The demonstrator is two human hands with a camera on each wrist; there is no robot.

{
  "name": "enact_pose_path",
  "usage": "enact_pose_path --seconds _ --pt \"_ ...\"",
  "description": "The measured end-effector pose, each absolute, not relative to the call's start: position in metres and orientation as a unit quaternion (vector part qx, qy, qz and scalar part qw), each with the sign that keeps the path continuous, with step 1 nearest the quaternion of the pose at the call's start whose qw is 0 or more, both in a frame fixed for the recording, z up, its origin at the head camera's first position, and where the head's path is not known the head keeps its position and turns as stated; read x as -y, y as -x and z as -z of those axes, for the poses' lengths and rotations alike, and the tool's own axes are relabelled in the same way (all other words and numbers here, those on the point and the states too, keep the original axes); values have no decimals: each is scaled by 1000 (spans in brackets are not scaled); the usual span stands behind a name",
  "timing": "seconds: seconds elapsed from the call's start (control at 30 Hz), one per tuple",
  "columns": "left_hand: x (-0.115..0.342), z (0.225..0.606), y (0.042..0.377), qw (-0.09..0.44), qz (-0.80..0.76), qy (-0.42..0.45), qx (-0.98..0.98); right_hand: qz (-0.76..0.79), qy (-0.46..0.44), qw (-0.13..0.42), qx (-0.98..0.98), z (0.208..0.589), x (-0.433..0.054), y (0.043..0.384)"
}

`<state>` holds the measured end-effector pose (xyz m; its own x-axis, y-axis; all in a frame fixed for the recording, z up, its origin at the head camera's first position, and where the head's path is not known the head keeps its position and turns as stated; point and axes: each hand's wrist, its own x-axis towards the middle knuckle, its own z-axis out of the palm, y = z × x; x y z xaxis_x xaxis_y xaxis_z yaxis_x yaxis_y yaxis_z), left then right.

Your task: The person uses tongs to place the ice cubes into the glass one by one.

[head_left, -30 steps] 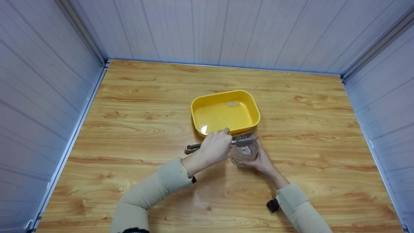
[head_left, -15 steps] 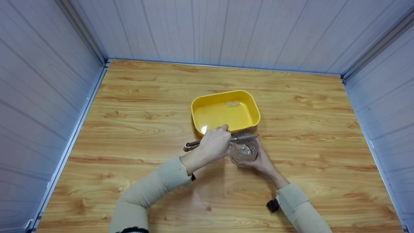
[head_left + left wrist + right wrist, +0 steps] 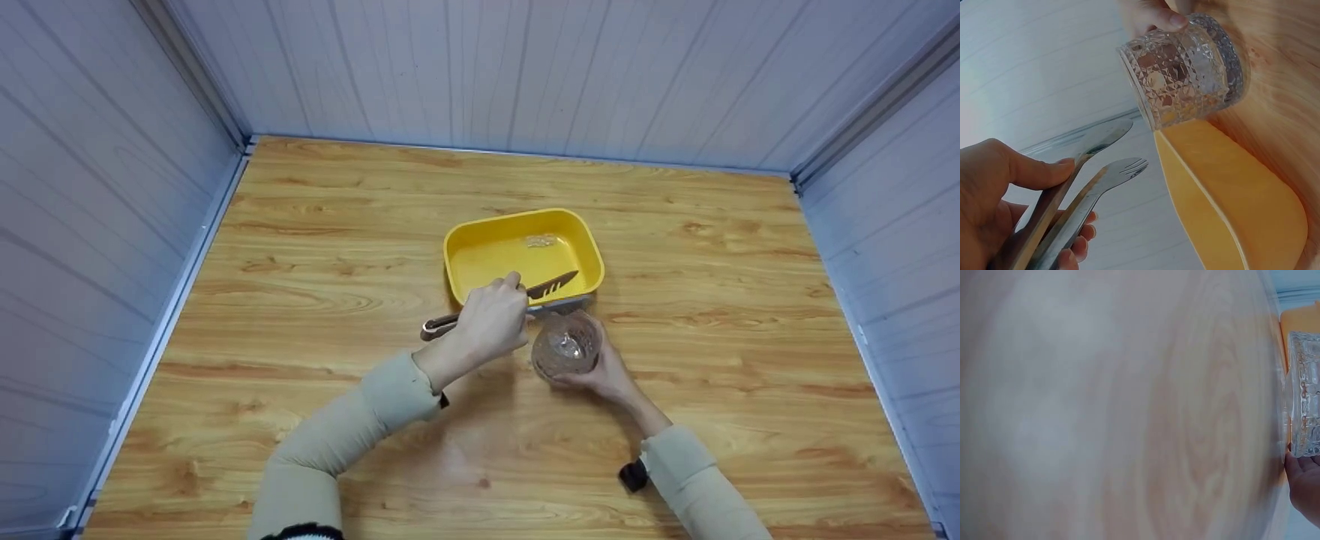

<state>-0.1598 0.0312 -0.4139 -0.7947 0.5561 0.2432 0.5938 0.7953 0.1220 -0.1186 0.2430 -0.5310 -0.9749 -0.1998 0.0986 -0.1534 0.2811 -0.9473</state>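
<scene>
My left hand (image 3: 491, 319) grips a pair of metal tongs (image 3: 553, 285), thumb on one arm and fingers beneath the other. The tongs' ends (image 3: 1114, 177) stand apart with nothing visible between them; one end is slotted. They reach over the near rim of the yellow bin (image 3: 480, 238). Just in front of that bin, a clear glass (image 3: 1185, 73) with a diamond-cut pattern stands upright on the table. My right hand (image 3: 609, 379) holds it from the right side. Something clear and shiny shows at the bottom of the glass; I cannot tell what it is.
A small clear, ridged piece (image 3: 540, 241) lies in the bin near its back right. Pale panel walls (image 3: 480, 75) enclose the wood-grain table (image 3: 337, 300) at the back and both sides.
My left hand has moved the tongs from over the glass, away and slightly left, to the bin's near rim. The tongs' ends have spread. My right hand and the glass stay put.
</scene>
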Motion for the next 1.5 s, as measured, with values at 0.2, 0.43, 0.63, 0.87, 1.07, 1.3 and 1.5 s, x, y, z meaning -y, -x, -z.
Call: enact_pose_path --seconds 0.2,0.43,0.63,0.87,1.07,1.3,1.5 --pt "-30 415 170 104 97 292 946 580 88 32 -809 530 -243 118" --pt "-29 418 182 79 99 273 954 578 80 38 -811 529 -243 118" --pt "-30 424 191 77 87 257 959 579 78 35 -811 539 -246 120" --pt "-30 430 204 72 76 238 966 563 73 13 -823 561 -253 124" --pt "-31 435 214 56 67 223 971 571 73 16 -818 549 -248 121" --pt "-34 442 224 59 54 210 974 585 77 35 -807 529 -242 116" --pt "-38 448 233 31 56 192 979 579 72 37 -811 529 -242 117"
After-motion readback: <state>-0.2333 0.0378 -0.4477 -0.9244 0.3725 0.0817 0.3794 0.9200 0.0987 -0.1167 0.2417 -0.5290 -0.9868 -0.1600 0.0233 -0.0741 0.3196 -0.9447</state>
